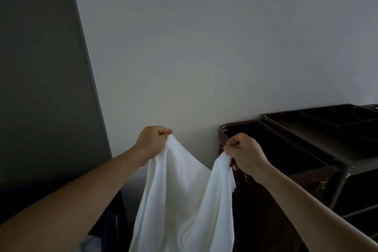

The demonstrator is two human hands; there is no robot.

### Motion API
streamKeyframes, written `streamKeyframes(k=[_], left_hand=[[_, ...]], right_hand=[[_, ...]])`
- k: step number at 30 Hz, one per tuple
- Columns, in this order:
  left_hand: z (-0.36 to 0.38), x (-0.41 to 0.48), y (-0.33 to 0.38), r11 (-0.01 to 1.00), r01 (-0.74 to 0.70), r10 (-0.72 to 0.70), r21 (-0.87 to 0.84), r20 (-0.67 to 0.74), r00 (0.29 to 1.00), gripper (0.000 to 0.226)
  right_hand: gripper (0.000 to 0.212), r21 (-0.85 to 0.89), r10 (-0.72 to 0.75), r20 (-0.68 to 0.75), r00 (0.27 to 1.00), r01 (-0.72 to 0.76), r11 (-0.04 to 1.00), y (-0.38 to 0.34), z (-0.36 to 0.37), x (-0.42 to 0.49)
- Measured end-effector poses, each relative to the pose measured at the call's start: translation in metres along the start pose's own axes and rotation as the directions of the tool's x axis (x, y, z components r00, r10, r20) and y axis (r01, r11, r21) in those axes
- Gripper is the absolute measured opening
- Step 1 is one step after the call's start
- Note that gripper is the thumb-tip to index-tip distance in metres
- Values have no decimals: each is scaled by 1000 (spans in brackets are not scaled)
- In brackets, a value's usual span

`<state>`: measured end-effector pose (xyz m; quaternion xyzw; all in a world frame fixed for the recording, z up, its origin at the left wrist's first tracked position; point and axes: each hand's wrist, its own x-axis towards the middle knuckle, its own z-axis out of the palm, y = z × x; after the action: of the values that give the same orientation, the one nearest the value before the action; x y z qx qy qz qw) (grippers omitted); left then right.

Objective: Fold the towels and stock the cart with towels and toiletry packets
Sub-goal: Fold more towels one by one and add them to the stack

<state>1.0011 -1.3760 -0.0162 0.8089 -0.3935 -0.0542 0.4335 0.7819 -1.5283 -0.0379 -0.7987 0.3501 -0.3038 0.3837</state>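
The head view, the only one, looks forward and down along two bare forearms towards a pale wall (204, 47), with a dark panel (41, 67) leaning across the left of the scene.

The left hand (152, 141) is curled into a fist, and one corner of a white towel (184, 200) is pinched at the tips of its fingers. The right hand (243, 151) is curled as well and pinches the other upper corner between thumb and fingers. The towel's top edge runs left to right between the two grips and sags in a shallow dip, so it is not pulled taut. The rest of the cloth hangs straight down below the fingers in loose folds. Its long axis appears to run downward, and its lower end passes out of the bottom of the picture.

The dark brown cart (306, 149) stands on the right against the wall. It has an open bag frame at its near left end and a divided top tray farther right. No toiletry packets can be seen on it. The right hand is the nearer one to the cart and overlaps its left rim in the picture, though whether it touches cannot be told. The left hand is slightly higher and well apart from the cart.

The fold probably turns on bringing the two held corners together, since the cloth lies wholly beneath both hands.
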Motion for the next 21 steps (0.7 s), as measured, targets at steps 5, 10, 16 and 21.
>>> streamKeyframes(k=[5,10,16,21], left_hand=[[42,-23,34,973,-220,219,67,29,975,57],[56,-34,36,971,-203,203,127,18,979,37],[55,-52,45,938,-248,231,241,95,968,30],[51,-59,39,924,-285,252,254,152,956,27]], right_hand=[[13,-41,-64,57,996,66,997,-37,35,1],[5,-53,-63,114,991,70,996,-53,36,0],[12,21,0,110,994,-2,1000,-61,35,-1],[16,27,-90,258,962,86,996,-64,29,-4]])
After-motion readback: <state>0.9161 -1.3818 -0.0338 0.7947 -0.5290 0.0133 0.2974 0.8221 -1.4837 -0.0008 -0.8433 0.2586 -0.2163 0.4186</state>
